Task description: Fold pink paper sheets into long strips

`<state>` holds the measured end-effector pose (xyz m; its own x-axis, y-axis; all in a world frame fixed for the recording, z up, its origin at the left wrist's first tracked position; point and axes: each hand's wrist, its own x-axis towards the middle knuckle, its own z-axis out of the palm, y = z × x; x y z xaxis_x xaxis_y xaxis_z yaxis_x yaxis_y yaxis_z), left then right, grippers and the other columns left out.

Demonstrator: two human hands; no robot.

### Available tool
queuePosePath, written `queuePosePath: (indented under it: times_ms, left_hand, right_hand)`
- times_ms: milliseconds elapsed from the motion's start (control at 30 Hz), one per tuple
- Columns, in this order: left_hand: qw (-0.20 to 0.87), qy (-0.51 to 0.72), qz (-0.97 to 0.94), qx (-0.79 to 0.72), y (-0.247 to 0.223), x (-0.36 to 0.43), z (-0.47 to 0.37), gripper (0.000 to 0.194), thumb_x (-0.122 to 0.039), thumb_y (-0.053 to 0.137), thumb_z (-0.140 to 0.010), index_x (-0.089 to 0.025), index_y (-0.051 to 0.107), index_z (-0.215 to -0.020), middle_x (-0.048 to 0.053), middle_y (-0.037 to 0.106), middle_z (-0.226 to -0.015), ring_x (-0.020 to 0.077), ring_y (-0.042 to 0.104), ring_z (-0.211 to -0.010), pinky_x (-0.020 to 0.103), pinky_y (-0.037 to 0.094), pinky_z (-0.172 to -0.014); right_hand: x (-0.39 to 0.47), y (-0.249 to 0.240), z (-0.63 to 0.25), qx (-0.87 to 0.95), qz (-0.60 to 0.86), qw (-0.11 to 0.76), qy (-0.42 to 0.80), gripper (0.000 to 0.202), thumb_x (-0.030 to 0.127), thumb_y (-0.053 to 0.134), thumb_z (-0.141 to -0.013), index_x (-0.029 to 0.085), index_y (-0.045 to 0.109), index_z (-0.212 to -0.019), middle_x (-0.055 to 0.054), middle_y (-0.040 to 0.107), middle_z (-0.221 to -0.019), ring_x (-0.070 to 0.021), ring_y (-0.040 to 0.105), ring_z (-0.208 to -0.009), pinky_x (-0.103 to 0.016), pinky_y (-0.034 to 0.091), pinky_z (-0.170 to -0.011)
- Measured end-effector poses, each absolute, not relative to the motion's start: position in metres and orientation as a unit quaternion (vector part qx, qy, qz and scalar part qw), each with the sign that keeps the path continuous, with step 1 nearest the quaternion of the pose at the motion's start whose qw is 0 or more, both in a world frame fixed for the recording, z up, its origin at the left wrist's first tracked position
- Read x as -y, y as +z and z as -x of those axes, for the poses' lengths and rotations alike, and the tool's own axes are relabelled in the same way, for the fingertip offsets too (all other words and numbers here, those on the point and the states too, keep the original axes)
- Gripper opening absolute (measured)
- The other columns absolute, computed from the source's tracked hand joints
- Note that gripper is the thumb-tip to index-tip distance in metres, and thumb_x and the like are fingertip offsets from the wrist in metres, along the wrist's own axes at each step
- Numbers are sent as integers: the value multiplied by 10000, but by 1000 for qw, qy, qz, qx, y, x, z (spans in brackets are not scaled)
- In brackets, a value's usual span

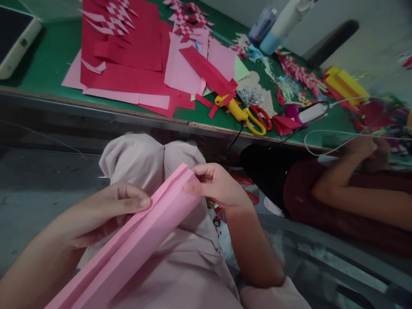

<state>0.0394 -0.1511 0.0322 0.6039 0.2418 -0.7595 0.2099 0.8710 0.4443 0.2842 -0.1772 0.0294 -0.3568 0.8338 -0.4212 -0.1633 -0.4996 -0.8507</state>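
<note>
A long folded sheet of pink paper (pixel 151 231) slants across my lap, with creases running along its length. My left hand (pixel 112 210) pinches its left edge between thumb and fingers. Near the upper end, my right hand (pixel 215 184) grips the paper, thumb on top and fingers behind. Ahead on the green table (pixel 54 56) lie stacked red paper sheets (pixel 128 81) and pink sheets (pixel 186 56). Scissors with yellow handles (pixel 255 122) and scissors with red handles (pixel 262 116) rest close to the table's front edge, beside a yellow glue gun (pixel 233 107).
Woven red-and-pink paper strips (pixel 116 17) lie on the stack. A phone-like device (pixel 16 36) sits at the left; bottles (pixel 281 28) stand at the back. A white cable (pixel 309 139) loops at the right, near another person's arm (pixel 363 193).
</note>
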Motion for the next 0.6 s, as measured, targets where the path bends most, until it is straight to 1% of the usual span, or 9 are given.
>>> queuePosePath:
  times_ms: [133,267,333,500,567,600]
  left_hand:
    - [840,0,-321,-437,34,149,-37,387,-515,811,-590,-179,629,-527,-48,442,-485,50,341,-444,155,279,-396]
    - [807,-9,-412,-423,32,150,-30,405,-545,762,-647,-170,641,-559,-32,445,-540,77,375,-511,176,304,-455]
    - [791,-9,-449,-416,31,151,-29,417,-551,732,-680,-162,634,-568,-29,441,-563,86,376,-534,183,296,-471]
    - [752,-18,-514,-412,30,149,-32,484,-560,663,-752,-162,507,-523,-61,316,-546,77,261,-526,190,221,-457]
    - [740,-25,-533,-409,30,149,-34,452,-540,656,-769,-166,525,-551,-62,344,-550,77,281,-525,188,238,-454]
    - [734,-28,-542,-408,30,149,-35,408,-526,659,-775,-170,568,-597,-57,404,-566,82,332,-533,186,276,-463]
  right_hand:
    - [174,25,-292,376,472,351,716,273,294,859,-611,144,766,-819,15,665,-682,-66,559,-603,-161,452,-578]
    - [172,21,-302,376,473,375,703,272,284,852,-620,151,769,-843,9,676,-684,-74,568,-609,-171,462,-598]
    - [172,18,-307,376,473,381,699,271,287,843,-633,155,770,-858,5,682,-697,-79,569,-609,-181,470,-601]
    - [173,14,-313,387,503,372,678,316,325,836,-633,148,760,-884,-19,704,-767,-105,586,-649,-215,486,-628]
    - [172,14,-312,391,516,366,669,335,345,836,-625,139,752,-876,-24,703,-768,-116,588,-662,-223,485,-631]
    - [172,15,-311,394,522,361,665,335,355,833,-624,134,746,-862,-22,695,-752,-117,582,-659,-222,479,-624]
